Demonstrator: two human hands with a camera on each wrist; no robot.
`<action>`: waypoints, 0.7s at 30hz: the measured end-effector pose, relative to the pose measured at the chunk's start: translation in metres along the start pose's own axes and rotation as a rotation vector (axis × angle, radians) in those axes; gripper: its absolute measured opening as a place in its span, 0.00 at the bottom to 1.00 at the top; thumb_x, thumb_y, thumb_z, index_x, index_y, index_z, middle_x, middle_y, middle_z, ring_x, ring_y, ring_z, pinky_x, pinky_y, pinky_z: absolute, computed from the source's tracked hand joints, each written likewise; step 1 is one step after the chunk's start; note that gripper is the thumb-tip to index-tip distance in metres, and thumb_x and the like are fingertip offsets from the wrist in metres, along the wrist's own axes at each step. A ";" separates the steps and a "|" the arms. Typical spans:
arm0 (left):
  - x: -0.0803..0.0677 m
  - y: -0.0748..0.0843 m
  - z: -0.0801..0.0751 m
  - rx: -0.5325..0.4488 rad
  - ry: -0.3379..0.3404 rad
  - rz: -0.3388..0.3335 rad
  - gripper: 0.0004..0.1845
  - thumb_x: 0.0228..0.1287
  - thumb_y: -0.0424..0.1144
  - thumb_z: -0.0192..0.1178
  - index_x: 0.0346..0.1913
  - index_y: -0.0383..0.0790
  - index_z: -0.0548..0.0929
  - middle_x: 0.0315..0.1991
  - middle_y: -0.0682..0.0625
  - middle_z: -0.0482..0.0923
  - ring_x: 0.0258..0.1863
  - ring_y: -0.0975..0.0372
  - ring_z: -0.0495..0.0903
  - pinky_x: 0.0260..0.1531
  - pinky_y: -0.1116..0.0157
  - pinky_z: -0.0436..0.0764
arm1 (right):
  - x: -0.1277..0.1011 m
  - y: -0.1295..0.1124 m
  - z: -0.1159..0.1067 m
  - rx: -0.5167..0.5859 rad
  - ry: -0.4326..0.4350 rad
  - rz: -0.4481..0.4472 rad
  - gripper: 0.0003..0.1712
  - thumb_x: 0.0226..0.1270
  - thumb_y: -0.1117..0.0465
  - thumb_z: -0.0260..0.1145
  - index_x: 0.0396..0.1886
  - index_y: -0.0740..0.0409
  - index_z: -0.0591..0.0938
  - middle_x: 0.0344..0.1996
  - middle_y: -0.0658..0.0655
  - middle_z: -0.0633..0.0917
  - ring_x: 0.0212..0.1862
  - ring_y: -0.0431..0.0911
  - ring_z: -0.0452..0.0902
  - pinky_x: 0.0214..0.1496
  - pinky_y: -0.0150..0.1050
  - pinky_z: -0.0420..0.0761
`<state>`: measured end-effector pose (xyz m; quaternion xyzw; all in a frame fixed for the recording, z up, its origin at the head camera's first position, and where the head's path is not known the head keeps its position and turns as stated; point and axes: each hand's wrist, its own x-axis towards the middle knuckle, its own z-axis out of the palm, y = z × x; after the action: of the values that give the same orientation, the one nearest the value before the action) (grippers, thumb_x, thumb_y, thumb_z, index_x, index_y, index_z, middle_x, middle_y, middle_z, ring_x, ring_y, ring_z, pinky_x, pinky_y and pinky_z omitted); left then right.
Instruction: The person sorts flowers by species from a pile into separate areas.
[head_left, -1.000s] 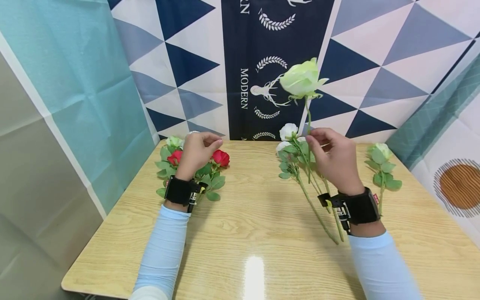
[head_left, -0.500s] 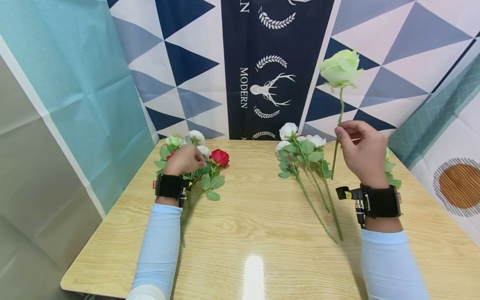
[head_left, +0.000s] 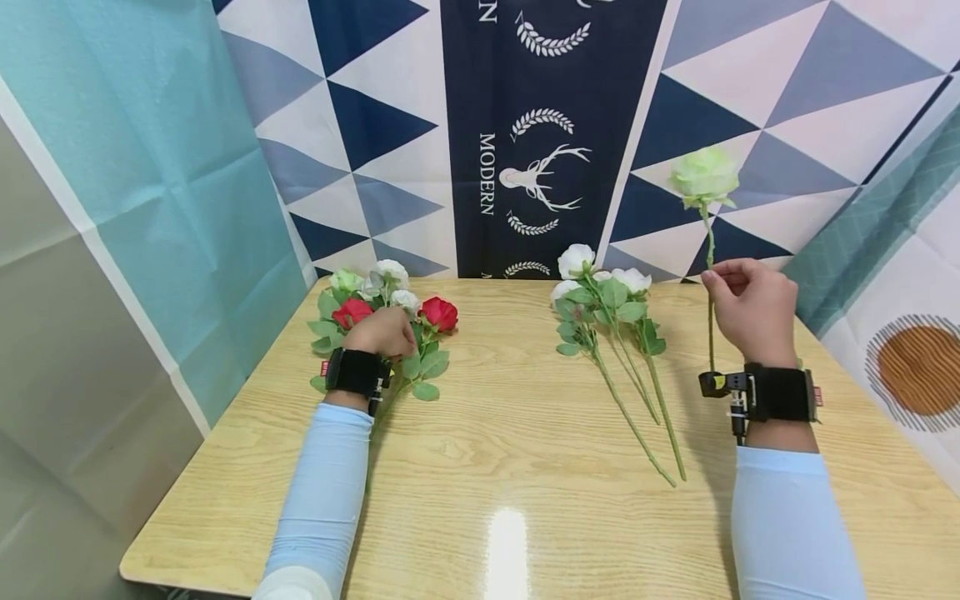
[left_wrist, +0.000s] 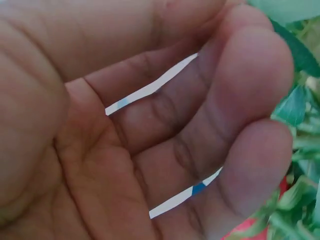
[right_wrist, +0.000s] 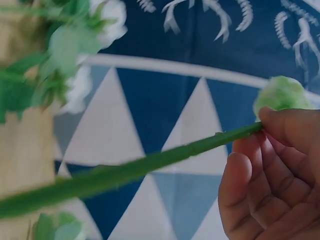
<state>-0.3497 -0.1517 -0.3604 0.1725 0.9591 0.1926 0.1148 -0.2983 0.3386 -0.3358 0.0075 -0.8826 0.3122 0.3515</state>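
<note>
My right hand (head_left: 752, 310) pinches the thin green stem of a pale green artificial rose (head_left: 703, 175), thumb and forefinger closed on it a little below the bloom; the stem runs close to upright, its long axis straight up and down, the flower head above my knuckles against the blue-and-white triangle-patterned backdrop (head_left: 750, 100) and the bare lower end hanging down in front of my wrist, clear of the light wood-grain tabletop (head_left: 510, 433); in the right wrist view the same stem (right_wrist: 150, 165) crosses the picture as a blurred green bar ending at my fingertips (right_wrist: 280, 125).

The loose bunch of white roses with leafy green stems (head_left: 611, 325) lies flat on the table just to the left of that hand, blooms toward the backdrop, stem ends pointing toward me; my right hand is much the nearer of the two to it.

My left hand (head_left: 382, 332) rests on the mixed bunch of red and white roses (head_left: 390, 321) at the far left of the table, well apart from the held rose; its fingers are curled loosely; the left wrist view shows the palm (left_wrist: 150, 130) with gaps of light between the fingers and nothing clasped, only leaves and a bit of red beyond the fingertips; whether the fingertips press a stem I cannot tell.

Behind my right wrist something green peeps out, too hidden to identify.
</note>
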 end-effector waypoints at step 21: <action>0.022 0.014 0.038 0.266 0.180 -0.268 0.16 0.73 0.35 0.59 0.60 0.34 0.83 0.58 0.32 0.80 0.59 0.33 0.76 0.59 0.34 0.72 | -0.009 0.083 0.015 -0.245 -0.342 0.202 0.16 0.74 0.58 0.62 0.28 0.63 0.84 0.21 0.59 0.80 0.27 0.57 0.75 0.22 0.44 0.67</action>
<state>-0.3554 -0.1187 -0.3925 0.0391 0.9969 0.0619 0.0296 -0.3195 0.3953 -0.3949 -0.0710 -0.9568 0.2305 0.1621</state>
